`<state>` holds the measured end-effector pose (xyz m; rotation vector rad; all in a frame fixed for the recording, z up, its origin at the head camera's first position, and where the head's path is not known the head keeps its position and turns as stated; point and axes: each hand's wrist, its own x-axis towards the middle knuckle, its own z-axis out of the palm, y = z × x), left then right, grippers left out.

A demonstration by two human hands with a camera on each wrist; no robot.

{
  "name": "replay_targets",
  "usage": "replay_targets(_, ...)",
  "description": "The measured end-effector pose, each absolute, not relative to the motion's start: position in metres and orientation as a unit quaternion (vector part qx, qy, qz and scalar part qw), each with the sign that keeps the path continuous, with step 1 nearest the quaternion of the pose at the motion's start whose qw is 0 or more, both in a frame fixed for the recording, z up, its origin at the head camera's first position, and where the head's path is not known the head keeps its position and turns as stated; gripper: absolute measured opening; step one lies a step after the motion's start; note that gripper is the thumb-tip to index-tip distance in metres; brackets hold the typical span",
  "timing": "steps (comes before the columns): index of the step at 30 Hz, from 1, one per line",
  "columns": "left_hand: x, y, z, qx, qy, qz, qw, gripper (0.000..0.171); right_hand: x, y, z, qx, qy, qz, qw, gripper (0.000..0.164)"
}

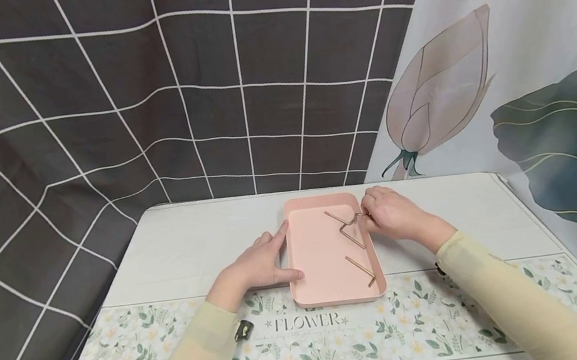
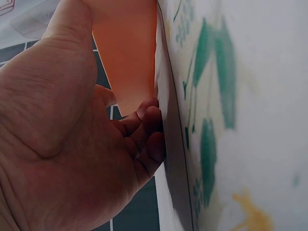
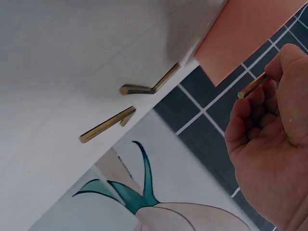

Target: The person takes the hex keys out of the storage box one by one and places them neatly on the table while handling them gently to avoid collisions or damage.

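Observation:
A shallow pink tray [image 1: 314,252] lies on the table, with bronze hex keys inside: one [image 1: 337,217] near the top, one [image 1: 352,238] below it and one [image 1: 361,270] near the bottom right. My left hand [image 1: 257,265] rests at the tray's left side, thumb over the rim and index finger stretched along it, the other fingers bent low by the table in the left wrist view. Over the tray's right rim, my right hand [image 1: 393,213] pinches another hex key [image 3: 252,86], whose end sticks out past the fingers.
Two more hex keys, one bent upward [image 3: 154,87] and one straighter-looking [image 3: 108,125], lie on the white table [image 1: 200,233] outside the tray. A floral band lettered FLOWER [image 1: 306,322] crosses the tabletop. Behind hangs a dark grid-patterned curtain [image 1: 214,109], with a leaf-print cloth [image 1: 439,85] at right.

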<state>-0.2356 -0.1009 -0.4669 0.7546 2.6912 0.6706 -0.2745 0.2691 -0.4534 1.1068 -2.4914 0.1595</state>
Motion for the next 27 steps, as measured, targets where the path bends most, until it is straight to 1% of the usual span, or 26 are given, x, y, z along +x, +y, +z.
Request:
replay_targets(4,-0.235,-0.101,-0.467,0.259,0.928,0.231,0.133,0.131,-0.274,0.276,-0.455,0.393,-0.894,0.057,0.209,0.016)
replay_targets(9,-0.235,-0.101,-0.468,0.259,0.928,0.233,0.134,0.131,-0.272,0.285,-0.458,0.387,-0.896,0.061,0.209,0.012)
replay_targets(17,-0.237,-0.102,-0.472,0.26,0.927,0.233,0.134,0.132,-0.272,0.303,-0.463,0.361,-0.91,0.065,0.195,0.01)
replay_targets(22,-0.238,-0.102,-0.473,0.261,0.927,0.233,0.133,0.132,-0.271,0.314,-0.464,0.347,-0.916,0.061,0.19,0.012)
replay_targets(27,-0.238,-0.102,-0.47,0.263,0.926,0.234,0.133,0.132,-0.267,0.326,-0.463,0.324,-0.928,0.07,0.173,0.013)
